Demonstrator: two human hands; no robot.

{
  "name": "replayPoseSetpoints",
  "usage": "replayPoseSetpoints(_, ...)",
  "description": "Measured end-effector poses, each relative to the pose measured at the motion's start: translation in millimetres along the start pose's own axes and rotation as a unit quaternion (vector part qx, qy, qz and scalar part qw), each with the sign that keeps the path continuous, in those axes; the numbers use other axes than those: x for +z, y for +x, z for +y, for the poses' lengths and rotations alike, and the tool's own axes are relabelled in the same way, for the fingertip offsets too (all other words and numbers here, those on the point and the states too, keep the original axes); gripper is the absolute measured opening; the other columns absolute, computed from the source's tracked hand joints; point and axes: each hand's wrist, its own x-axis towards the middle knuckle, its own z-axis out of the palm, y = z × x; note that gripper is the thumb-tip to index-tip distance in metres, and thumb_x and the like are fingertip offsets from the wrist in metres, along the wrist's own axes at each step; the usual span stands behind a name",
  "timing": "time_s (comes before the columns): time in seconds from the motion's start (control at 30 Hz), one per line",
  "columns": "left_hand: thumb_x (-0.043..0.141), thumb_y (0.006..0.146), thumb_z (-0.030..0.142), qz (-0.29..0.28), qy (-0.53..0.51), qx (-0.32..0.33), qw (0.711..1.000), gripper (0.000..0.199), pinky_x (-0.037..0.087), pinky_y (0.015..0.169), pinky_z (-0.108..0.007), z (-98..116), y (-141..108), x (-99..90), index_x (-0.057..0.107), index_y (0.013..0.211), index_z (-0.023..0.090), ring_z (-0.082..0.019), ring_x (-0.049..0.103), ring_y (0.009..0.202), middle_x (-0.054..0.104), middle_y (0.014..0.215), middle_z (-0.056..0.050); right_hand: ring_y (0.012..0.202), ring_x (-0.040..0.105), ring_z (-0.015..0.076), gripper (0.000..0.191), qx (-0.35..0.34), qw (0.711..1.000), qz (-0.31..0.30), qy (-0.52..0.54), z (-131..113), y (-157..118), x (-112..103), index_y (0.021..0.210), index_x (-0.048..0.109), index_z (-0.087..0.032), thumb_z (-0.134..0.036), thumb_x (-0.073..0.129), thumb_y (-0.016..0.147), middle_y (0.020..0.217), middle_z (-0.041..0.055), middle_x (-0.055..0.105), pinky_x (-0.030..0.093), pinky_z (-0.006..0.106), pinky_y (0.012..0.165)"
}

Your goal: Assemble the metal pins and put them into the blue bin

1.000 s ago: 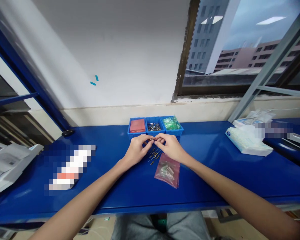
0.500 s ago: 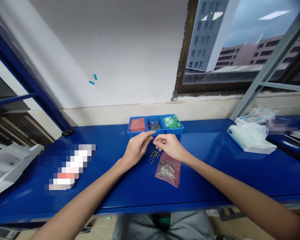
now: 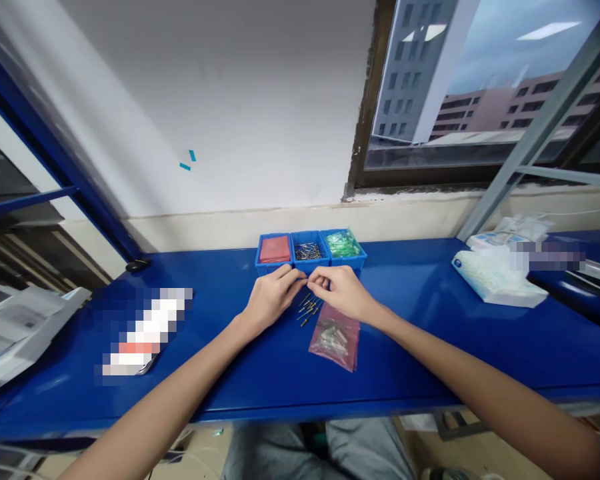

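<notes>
My left hand and my right hand meet fingertip to fingertip just in front of the blue bins. Both are closed in a pinch, and whatever small thing is between the fingertips is too hidden to name. Below them lies a loose group of thin metal blind rivets on the blue table. Partly under my right wrist is a pinkish-red plastic bag with small clear packets in or on it.
Three blue bins stand by the wall: red bags, a pile of metal rivets, green-tinted clear packets. A tissue pack lies right. White boxes and a blurred-out object are left.
The fingers of my left hand have curled in and come down to a pinch against my right fingertips. My right hand has barely shifted.
</notes>
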Motion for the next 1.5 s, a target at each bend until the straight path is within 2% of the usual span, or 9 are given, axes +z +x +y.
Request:
replayPoseSetpoints(0.2, 0.050, 0.101, 0.026, 0.055, -0.056, 0.016, 0.997, 0.021, 0.053, 0.081, -0.028, 1, 4, 0.4, 0.067, 0.109, 0.018, -0.016, 0.064, 0.087, 0.063, 0.095, -0.006, 0.060, 0.057, 0.0117, 0.008, 0.018, 1.000, 0.013, -0.003, 8, 3, 1, 0.085, 0.068, -0.017, -0.016, 0.060, 0.085, 0.068, -0.0008, 0.065, 0.045, 0.024, 0.062)
replayPoseSetpoints(0.37, 0.048, 0.102, 0.023, 0.062, -0.105, 0.027, 0.992, 0.033, 0.052, 0.075, -0.025, 10, 4, -1.2, 0.058, 0.134, 0.020, -0.013, 0.063, 0.081, 0.065, 0.092, -0.005, 0.065, 0.060, 0.0135, 0.010, 0.018, 0.999, 0.014, 0.026, 5, 2, 1, 0.085, 0.066, -0.016, -0.022, 0.059, 0.088, 0.075, 0.0020, 0.069, 0.047, 0.026, 0.066)
replayPoseSetpoints(0.43, 0.047, 0.103, 0.022, 0.065, -0.114, 0.023, 0.991, 0.036, 0.053, 0.074, -0.025, 13, 4, -1.7, 0.055, 0.138, 0.022, -0.013, 0.063, 0.079, 0.066, 0.091, -0.004, 0.066, 0.060, 0.0138, 0.012, 0.014, 0.999, 0.008, 0.034, 4, 2, 0, 0.084, 0.066, -0.016, -0.024, 0.059, 0.090, 0.076, 0.0025, 0.070, 0.046, 0.026, 0.065)
replayPoseSetpoints(0.57, 0.048, 0.102, 0.019, 0.063, -0.136, 0.028, 0.988, 0.028, 0.054, 0.082, -0.028, 13, 4, -3.6, 0.065, 0.123, 0.021, -0.015, 0.067, 0.092, 0.071, 0.103, -0.007, 0.063, 0.059, 0.0127, 0.012, 0.013, 0.999, -0.003, 0.047, 4, 1, 2, 0.086, 0.064, -0.017, -0.027, 0.058, 0.091, 0.072, 0.0001, 0.067, 0.044, 0.025, 0.062)
replayPoseSetpoints(0.67, 0.050, 0.100, 0.019, 0.067, -0.126, 0.012, 0.990, 0.024, 0.055, 0.082, -0.029, 12, 5, -4.3, 0.068, 0.116, 0.019, -0.017, 0.069, 0.091, 0.072, 0.103, -0.007, 0.060, 0.058, 0.0126, 0.011, 0.027, 0.998, -0.012, 0.062, 1, -1, 6, 0.088, 0.061, -0.018, -0.028, 0.057, 0.092, 0.067, -0.0016, 0.065, 0.042, 0.024, 0.059)
replayPoseSetpoints(1.0, 0.049, 0.100, 0.018, 0.044, -0.141, 0.011, 0.989, 0.023, 0.055, 0.080, -0.029, 17, 6, -5.7, 0.068, 0.111, 0.016, -0.017, 0.068, 0.087, 0.072, 0.100, -0.007, 0.060, 0.058, 0.0134, 0.014, -0.006, 0.997, 0.012, -0.081, -4, -7, 12, 0.081, 0.057, -0.020, -0.020, 0.050, 0.093, 0.066, -0.0015, 0.062, 0.038, 0.025, 0.061)
replayPoseSetpoints(1.23, 0.044, 0.097, 0.009, 0.003, -0.109, 0.049, 0.993, 0.032, 0.054, 0.082, -0.029, 9, 6, -7.5, 0.063, 0.121, 0.015, -0.017, 0.067, 0.092, 0.069, 0.106, -0.009, 0.059, 0.059, 0.0132, 0.015, -0.011, 0.989, 0.041, -0.143, -1, -9, 13, 0.080, 0.055, -0.020, -0.020, 0.048, 0.093, 0.066, -0.0011, 0.062, 0.039, 0.023, 0.062)
replayPoseSetpoints(1.37, 0.044, 0.100, 0.015, 0.005, -0.075, 0.048, 0.996, 0.028, 0.053, 0.081, -0.026, 6, 3, -3.0, 0.062, 0.122, 0.016, -0.016, 0.068, 0.092, 0.070, 0.108, -0.008, 0.058, 0.059, 0.0126, 0.014, -0.032, 0.985, 0.056, -0.157, 0, -9, 12, 0.079, 0.056, -0.020, -0.021, 0.049, 0.092, 0.064, -0.0018, 0.061, 0.038, 0.023, 0.062)
replayPoseSetpoints(1.5, 0.050, 0.101, 0.027, 0.009, -0.024, 0.023, 0.999, 0.021, 0.051, 0.071, -0.023, 8, 2, -2.7, 0.066, 0.111, 0.018, -0.014, 0.067, 0.082, 0.071, 0.098, -0.004, 0.056, 0.057, 0.0118, 0.013, -0.064, 0.982, 0.049, -0.168, 1, -8, 11, 0.080, 0.057, -0.019, -0.019, 0.051, 0.091, 0.063, -0.0023, 0.060, 0.036, 0.023, 0.060)
